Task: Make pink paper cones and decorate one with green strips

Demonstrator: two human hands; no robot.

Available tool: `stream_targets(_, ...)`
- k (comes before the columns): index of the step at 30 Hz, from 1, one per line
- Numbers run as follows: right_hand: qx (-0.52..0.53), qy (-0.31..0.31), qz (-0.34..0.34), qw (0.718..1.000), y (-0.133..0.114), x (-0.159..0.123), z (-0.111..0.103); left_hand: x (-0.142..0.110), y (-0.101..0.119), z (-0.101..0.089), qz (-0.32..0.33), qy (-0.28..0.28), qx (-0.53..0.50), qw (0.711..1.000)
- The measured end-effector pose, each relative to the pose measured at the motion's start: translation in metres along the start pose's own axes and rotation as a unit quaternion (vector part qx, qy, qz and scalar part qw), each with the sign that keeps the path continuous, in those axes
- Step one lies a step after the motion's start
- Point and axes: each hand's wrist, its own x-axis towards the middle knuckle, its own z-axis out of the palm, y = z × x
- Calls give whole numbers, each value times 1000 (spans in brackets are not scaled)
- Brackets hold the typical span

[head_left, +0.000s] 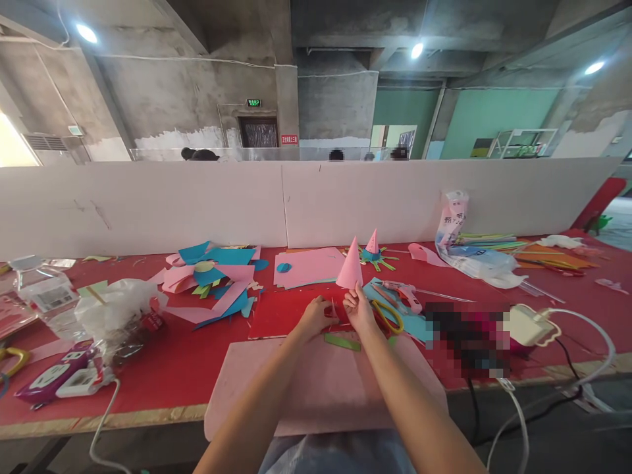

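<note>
A pink paper cone (pixel 349 266), point up, rises from the fingers of my right hand (pixel 361 308), which pinch it near its lower edge. Just to the left, my left hand (pixel 318 316) has its thumb and fingertips brought together; a thin, pale sliver shows beside them, too small to name. Both hands are over a red sheet (pixel 276 315) and the far edge of a pink mat (pixel 320 395). Under them lies a green paper strip (pixel 342 342). Yellow-handled scissors (pixel 395 322) rest right of my right hand, with a pink glue gun (pixel 409 296) beyond.
Behind the cone stands a smaller pink cone (pixel 374 245) with a blue band and green fringe. Blue and pink paper scraps (pixel 237 283) are heaped at left. A plastic bag (pixel 116 309) and bottle (pixel 42 289) stand farther left. A white partition (pixel 207 204) bounds the table.
</note>
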Motion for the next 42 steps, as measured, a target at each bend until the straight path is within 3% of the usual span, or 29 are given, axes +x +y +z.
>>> stream_targets(11,-10,-10,-9,1000,1,-1,0,-7,2,3,66,-22,-68,995)
stream_targets(17,-10,-19,-10,1000,1,0,-2,-6,4,5,86,-28,-30,995)
stream_targets(30,-20,-10,-5,1000,-1,-2,-1,-1,3,7,44,18,-114,992)
stream_targets(33,-10,-5,0,1000,-2,-4,2,-3,-9,-8,10,76,-152,985)
stream_targets(36,-5,-2,15,1000,-3,-5,4,-4,-31,-35,-73,219,-210,950)
stream_targets(39,-4,-6,22,1000,-4,-7,5,-10,-58,-65,-138,356,-248,890)
stream_targets(42,11,-13,29,999,-4,-7,4,-21,-81,-87,-176,454,-302,820)
